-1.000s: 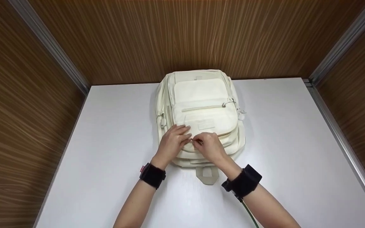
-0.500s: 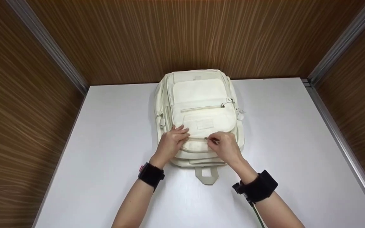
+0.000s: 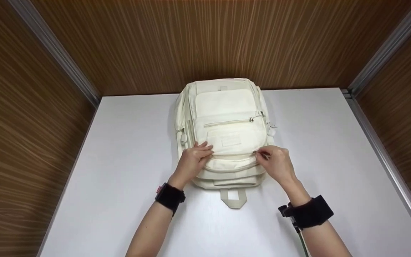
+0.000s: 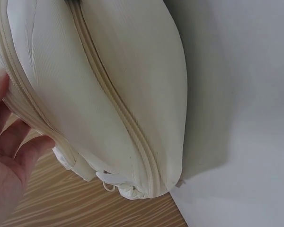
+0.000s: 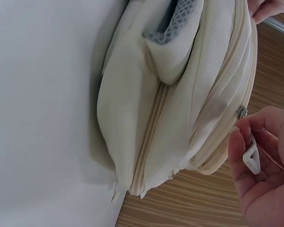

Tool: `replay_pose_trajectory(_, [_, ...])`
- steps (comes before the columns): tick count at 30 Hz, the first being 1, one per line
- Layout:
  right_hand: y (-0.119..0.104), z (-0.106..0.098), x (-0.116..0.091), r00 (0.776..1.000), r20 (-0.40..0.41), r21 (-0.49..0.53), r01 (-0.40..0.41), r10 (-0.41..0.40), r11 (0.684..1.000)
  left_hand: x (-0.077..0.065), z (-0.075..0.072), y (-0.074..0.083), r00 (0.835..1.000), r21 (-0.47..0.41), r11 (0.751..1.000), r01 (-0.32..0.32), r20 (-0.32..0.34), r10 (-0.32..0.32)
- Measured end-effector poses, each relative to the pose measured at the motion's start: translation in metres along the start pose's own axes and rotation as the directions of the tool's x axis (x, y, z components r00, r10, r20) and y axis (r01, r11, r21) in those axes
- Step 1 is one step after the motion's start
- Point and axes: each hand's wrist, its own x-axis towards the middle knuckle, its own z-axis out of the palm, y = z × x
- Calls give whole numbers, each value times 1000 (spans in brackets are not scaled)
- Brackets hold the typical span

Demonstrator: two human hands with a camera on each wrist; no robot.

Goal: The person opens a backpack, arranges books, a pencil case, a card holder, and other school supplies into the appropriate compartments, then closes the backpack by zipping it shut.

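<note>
A cream backpack (image 3: 226,103) lies front side up on the white table, its grab loop (image 3: 234,203) toward me. My left hand (image 3: 193,159) rests with spread fingers on the left of its curved front pocket edge. In the left wrist view those fingers (image 4: 35,144) touch the pocket beside a zip track (image 4: 23,90). At the right end of this edge my right hand (image 3: 277,162) pinches a zipper pull. The right wrist view shows its metal slider (image 5: 242,112) at the fingertips and a white pull tab (image 5: 252,160) hanging by the palm.
A second, straight zip (image 3: 227,122) crosses the backpack's front. Wood-grain panels (image 3: 205,46) stand behind and on both sides of the white table (image 3: 130,150). A green cable (image 3: 302,244) runs from the right wrist band.
My right hand has moved rightward along the pocket edge with the zipper pull, from beside the left hand to the right side. The left hand has stayed almost in place.
</note>
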Motion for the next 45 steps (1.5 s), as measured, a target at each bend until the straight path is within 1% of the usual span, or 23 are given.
replay_pose_trajectory(3, [12,-5,3,1000,3,1,-21,21,1000,1,-1,0,1000,-5,1000,4,6,-4])
replay_pose_trajectory(9, [33,-11,11,996,45,3,-72,72,997,1,-4,-1,999,-38,999,35,31,-34])
replay_pose_trajectory(16, [50,-14,29,995,60,-23,-79,80,997,2,-5,-2,996,-79,995,68,65,-63])
replay_pose_trajectory(19, [54,-16,40,994,75,-44,-78,81,996,2,-6,-2,994,-91,993,79,76,-73])
replay_pose_trajectory(25, [60,-15,61,993,81,-97,-75,83,992,3,-6,-4,995,-103,992,69,85,-60])
replay_pose_trajectory(33, [66,-8,85,995,53,-147,-79,87,986,4,-6,-6,992,-112,991,68,110,-56])
replay_pose_trajectory(39, [69,1,97,997,16,-167,-73,77,983,4,-7,-8,988,-127,988,82,140,-63])
replay_pose_trajectory(43, [69,4,102,997,7,-170,-77,80,982,3,-6,-9,986,-139,986,93,151,-72])
replay_pose_trajectory(45, [68,6,102,995,8,-182,-92,95,979,3,-6,-9,986,-135,986,94,150,-74])
